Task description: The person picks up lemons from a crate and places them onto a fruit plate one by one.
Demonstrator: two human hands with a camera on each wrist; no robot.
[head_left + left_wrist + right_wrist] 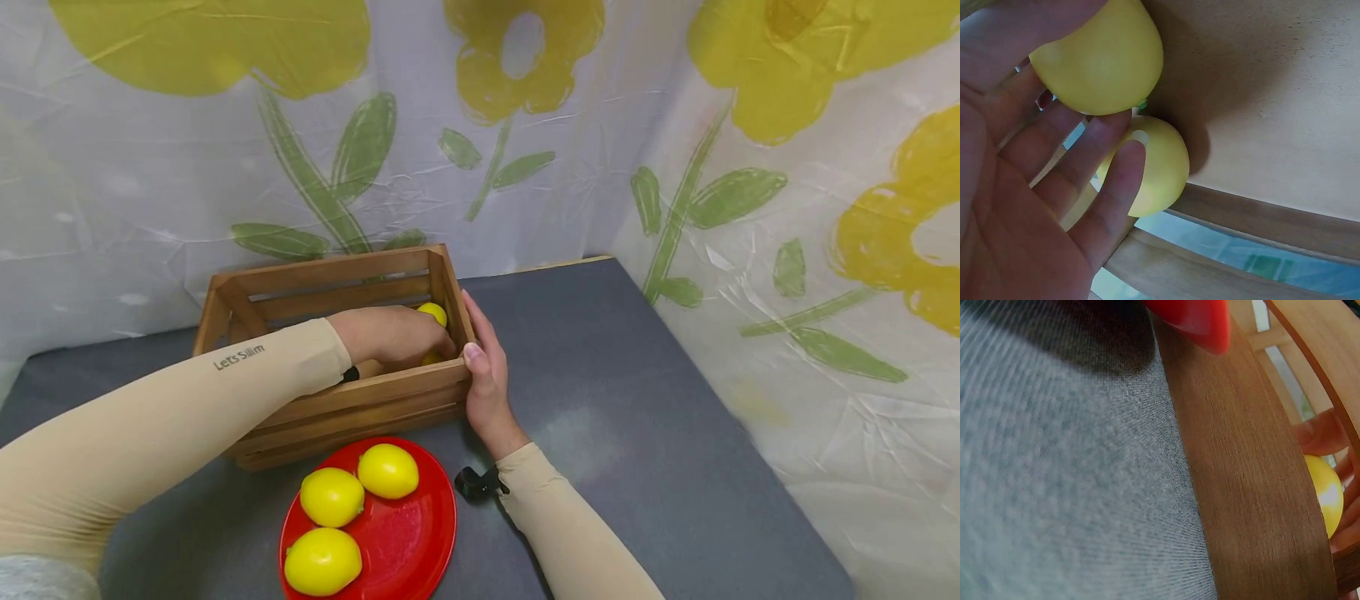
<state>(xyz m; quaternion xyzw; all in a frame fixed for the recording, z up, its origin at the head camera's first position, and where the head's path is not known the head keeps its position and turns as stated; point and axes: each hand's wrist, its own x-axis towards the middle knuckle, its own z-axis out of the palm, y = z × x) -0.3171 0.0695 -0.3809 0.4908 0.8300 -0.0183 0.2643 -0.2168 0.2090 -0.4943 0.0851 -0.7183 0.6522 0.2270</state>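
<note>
Here, inside the wooden crate point(405, 384), the left hand point(397, 332) grips a lemon point(1107, 62) with curled fingers, while the right hand point(491, 387) lays straight fingers against the crate's outer right end.

Matt, grained wood forms the crate point(375, 390), with a smooth, glossy, plastic-looking plate point(408, 542) at its six o'clock bearing smooth, softly shiny lemons point(388, 472), on a matt, finely textured tabletop point(637, 417) before a creased, faintly shiny sheet point(210, 167) at twelve o'clock.
</note>
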